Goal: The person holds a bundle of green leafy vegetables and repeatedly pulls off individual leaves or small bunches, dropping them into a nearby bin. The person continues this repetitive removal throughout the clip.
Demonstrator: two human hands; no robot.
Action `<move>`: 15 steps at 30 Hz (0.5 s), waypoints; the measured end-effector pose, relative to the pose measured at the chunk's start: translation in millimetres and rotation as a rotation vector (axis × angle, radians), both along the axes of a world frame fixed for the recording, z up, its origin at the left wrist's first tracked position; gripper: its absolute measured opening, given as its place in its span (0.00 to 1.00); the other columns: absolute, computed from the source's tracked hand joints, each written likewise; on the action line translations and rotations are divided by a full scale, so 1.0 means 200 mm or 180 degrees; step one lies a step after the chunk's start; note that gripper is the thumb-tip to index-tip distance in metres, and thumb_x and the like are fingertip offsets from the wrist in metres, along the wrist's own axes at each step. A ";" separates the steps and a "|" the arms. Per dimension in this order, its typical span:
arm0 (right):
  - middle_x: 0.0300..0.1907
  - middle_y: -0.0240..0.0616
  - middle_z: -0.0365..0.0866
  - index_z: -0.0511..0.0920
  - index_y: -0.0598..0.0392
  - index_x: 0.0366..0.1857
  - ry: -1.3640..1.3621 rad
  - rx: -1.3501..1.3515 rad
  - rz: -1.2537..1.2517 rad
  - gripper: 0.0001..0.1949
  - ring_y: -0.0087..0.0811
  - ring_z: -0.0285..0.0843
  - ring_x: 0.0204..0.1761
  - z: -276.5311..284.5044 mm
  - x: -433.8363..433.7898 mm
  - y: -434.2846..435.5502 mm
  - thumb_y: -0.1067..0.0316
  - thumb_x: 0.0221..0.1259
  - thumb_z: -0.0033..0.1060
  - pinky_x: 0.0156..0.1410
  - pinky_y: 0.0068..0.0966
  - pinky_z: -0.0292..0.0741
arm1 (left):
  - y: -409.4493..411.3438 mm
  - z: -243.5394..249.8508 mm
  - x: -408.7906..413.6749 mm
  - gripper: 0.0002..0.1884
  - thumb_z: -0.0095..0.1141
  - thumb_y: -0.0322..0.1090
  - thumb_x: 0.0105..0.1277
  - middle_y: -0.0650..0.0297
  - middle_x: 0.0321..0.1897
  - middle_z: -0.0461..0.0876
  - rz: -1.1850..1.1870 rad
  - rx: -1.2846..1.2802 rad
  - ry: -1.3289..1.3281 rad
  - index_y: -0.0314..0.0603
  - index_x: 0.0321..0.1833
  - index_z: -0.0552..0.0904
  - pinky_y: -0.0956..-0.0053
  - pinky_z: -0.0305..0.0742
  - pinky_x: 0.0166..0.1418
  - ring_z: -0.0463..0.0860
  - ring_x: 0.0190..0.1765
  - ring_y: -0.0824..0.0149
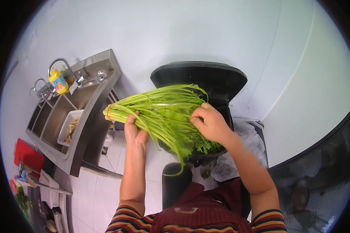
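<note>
A large bunch of celery (151,109), bound near its cut base by an orange-red band (108,112), lies across my left hand (135,131). That hand grips the stalks from below, its thumb over the top, close to the band. At the leafy end, my right hand (210,122) pinches celery leaves between thumb and fingers; a bit of green shows by its knuckles. Under the bunch stands a black trash bin (230,116) with its lid (198,75) raised against the wall. Loose celery leaves (207,144) fill the bin's mouth.
At left is a steel sink (89,107) with faucets, a yellow bottle (58,81) and a white basin (64,128) of pale food pieces. A red board (27,157) stands below it. Clear plastic bags (248,139) lie right of the bin. A dark glossy surface (318,174) borders the right.
</note>
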State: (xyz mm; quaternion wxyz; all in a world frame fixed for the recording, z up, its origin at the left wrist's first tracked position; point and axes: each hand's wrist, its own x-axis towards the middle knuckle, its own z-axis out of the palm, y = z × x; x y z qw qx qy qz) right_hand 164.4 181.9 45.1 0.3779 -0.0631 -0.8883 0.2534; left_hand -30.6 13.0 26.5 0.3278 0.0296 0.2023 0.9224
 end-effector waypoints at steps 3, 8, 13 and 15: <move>0.27 0.38 0.79 0.78 0.59 0.33 -0.1066 -0.1214 0.0407 0.05 0.29 0.74 0.27 0.11 0.02 0.05 0.70 0.58 0.56 0.35 0.23 0.71 | 0.01 -0.01 0.00 0.17 0.52 0.22 0.59 0.52 0.49 0.78 -0.0058 -0.0111 0.0067 0.32 0.52 0.75 0.52 0.70 0.63 0.77 0.52 0.51; 0.30 0.31 0.81 0.80 0.60 0.36 -0.1694 -0.2531 0.0689 0.07 0.20 0.70 0.27 0.11 0.03 0.11 0.73 0.58 0.52 0.35 0.20 0.70 | 0.04 0.00 0.00 0.16 0.52 0.22 0.59 0.51 0.49 0.79 -0.0157 -0.0104 0.0132 0.32 0.52 0.75 0.51 0.71 0.62 0.78 0.52 0.50; 0.29 0.33 0.81 0.82 0.57 0.33 -0.1676 -0.2082 0.0574 0.09 0.21 0.71 0.27 0.07 0.03 0.08 0.74 0.57 0.49 0.34 0.21 0.69 | 0.05 0.00 0.02 0.16 0.51 0.21 0.59 0.52 0.49 0.79 -0.0126 -0.0108 0.0150 0.33 0.52 0.75 0.51 0.71 0.62 0.78 0.52 0.51; 0.25 0.36 0.81 0.83 0.53 0.32 -0.1585 -0.1592 0.0449 0.09 0.25 0.74 0.27 0.08 0.02 0.05 0.72 0.57 0.50 0.35 0.24 0.69 | 0.05 0.00 0.02 0.16 0.51 0.21 0.59 0.52 0.49 0.79 -0.0172 -0.0113 0.0072 0.33 0.52 0.75 0.51 0.71 0.63 0.78 0.53 0.51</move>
